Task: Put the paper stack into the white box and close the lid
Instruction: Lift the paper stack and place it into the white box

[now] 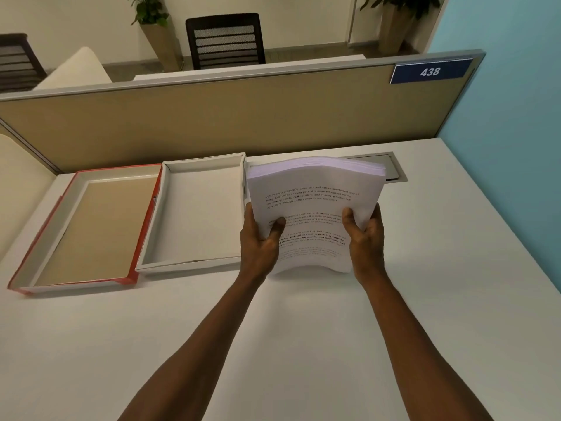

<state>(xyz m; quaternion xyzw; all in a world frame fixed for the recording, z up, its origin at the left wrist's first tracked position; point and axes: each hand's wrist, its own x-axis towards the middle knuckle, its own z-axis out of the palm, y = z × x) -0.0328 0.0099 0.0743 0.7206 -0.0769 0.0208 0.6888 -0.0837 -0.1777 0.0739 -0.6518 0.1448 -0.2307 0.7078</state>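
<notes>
Both hands' fingers (277,223) clamp the paper stack (312,208) by its side edges; white box (151,232) just left.

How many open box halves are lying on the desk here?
2. The red-edged lid lies at far left; the white box sits beside it, just left of the paper stack held in both hands. Neither holds anything.

We see a white tabletop (425,268), a tan divider wall (212,123) with a blue sign (430,71), a light blue wall (510,117), a black chair (225,41) and potted plants (151,13).
</notes>
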